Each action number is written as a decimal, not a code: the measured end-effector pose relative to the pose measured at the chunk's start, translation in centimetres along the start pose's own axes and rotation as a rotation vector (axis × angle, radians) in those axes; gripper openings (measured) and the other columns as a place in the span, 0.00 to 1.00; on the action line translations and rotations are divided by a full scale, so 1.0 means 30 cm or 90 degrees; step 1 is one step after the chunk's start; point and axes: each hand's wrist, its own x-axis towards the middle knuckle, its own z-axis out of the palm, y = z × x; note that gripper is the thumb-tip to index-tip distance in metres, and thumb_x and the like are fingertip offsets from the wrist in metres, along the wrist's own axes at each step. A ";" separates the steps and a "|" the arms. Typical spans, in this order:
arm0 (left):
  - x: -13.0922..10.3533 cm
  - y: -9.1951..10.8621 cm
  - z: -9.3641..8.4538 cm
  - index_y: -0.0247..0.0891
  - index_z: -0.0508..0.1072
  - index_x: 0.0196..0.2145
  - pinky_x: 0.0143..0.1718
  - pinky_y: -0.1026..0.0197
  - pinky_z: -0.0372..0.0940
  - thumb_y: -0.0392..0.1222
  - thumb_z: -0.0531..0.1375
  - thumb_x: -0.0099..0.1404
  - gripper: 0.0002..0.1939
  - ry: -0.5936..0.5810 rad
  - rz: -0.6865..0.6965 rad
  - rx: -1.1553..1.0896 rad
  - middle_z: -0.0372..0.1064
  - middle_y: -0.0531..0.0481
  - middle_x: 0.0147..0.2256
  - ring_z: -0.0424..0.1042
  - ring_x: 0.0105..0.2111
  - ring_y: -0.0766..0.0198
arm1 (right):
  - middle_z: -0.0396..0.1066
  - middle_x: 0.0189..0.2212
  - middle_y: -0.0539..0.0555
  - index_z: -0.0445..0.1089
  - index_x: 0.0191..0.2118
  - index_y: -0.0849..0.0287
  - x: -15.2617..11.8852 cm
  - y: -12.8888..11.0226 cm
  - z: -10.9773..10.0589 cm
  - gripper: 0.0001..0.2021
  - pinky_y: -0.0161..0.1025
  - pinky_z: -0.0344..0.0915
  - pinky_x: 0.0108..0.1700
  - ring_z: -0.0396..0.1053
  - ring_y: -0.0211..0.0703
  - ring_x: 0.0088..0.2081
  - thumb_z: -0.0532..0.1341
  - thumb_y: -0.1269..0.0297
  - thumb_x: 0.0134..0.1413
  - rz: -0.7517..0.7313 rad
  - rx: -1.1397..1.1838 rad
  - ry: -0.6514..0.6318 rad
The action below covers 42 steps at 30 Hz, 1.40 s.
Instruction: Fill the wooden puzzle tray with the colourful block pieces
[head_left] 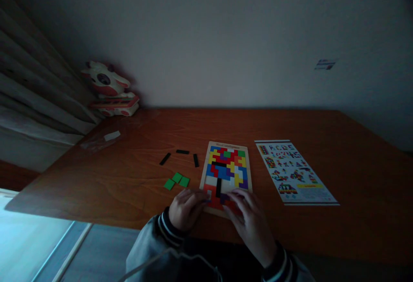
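Observation:
A wooden block-puzzle board (pixel 249 174) lies on the table in front of me, its upper part filled with coloured pieces. A black bar piece (pixel 218 188) stands lengthwise in its lower part, with red pieces around the bottom left. My left hand (pixel 186 209) is closed at the board's lower left edge, fingertips on the frame and the pieces beside it. My right hand (pixel 250 215) pinches a purple puzzle piece (pixel 223 198) between thumb and fingers over the board's lower middle. The fingers partly cover that piece and the board's bottom right corner.
Left of the board lie black bars (pixel 182 151) and green squares (pixel 177 177). A printed pattern sheet (pixel 298 174) is on the right. A cow-shaped toy keyboard (pixel 112 92) and a clear plastic bag (pixel 103 139) sit at the far left. A cable (pixel 171 252) crosses my lap.

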 end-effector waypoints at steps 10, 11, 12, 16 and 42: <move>0.009 0.005 0.012 0.38 0.72 0.49 0.46 0.58 0.72 0.35 0.55 0.71 0.11 -0.039 0.006 0.022 0.77 0.44 0.45 0.77 0.44 0.61 | 0.73 0.45 0.55 0.70 0.47 0.51 0.015 -0.006 0.049 0.11 0.52 0.66 0.47 0.71 0.53 0.47 0.62 0.57 0.60 0.041 -0.054 -0.013; 0.010 0.005 0.012 0.38 0.72 0.49 0.46 0.58 0.72 0.35 0.55 0.71 0.11 -0.037 0.007 0.019 0.77 0.44 0.45 0.77 0.44 0.61 | 0.73 0.45 0.55 0.70 0.46 0.52 0.020 -0.006 0.048 0.10 0.51 0.65 0.47 0.71 0.52 0.47 0.61 0.57 0.61 0.041 -0.046 -0.008; 0.010 0.006 0.012 0.38 0.72 0.49 0.47 0.58 0.72 0.35 0.55 0.71 0.10 -0.036 0.008 0.017 0.77 0.44 0.45 0.77 0.44 0.61 | 0.74 0.44 0.55 0.70 0.45 0.52 0.025 -0.006 0.046 0.09 0.51 0.65 0.47 0.72 0.52 0.46 0.61 0.57 0.61 0.039 -0.036 -0.002; 0.013 0.008 0.009 0.38 0.72 0.47 0.46 0.58 0.72 0.35 0.55 0.71 0.10 -0.042 0.007 0.017 0.77 0.44 0.44 0.77 0.44 0.60 | 0.76 0.37 0.53 0.70 0.40 0.53 0.030 -0.003 0.038 0.07 0.48 0.66 0.44 0.74 0.48 0.40 0.59 0.58 0.64 0.022 0.014 0.027; 0.043 0.039 0.039 0.39 0.76 0.45 0.48 0.55 0.71 0.38 0.60 0.69 0.09 -0.036 0.045 -0.166 0.75 0.43 0.47 0.74 0.47 0.58 | 0.78 0.42 0.54 0.73 0.48 0.52 0.014 -0.033 -0.016 0.10 0.37 0.76 0.44 0.77 0.43 0.42 0.59 0.67 0.63 0.021 0.300 -0.032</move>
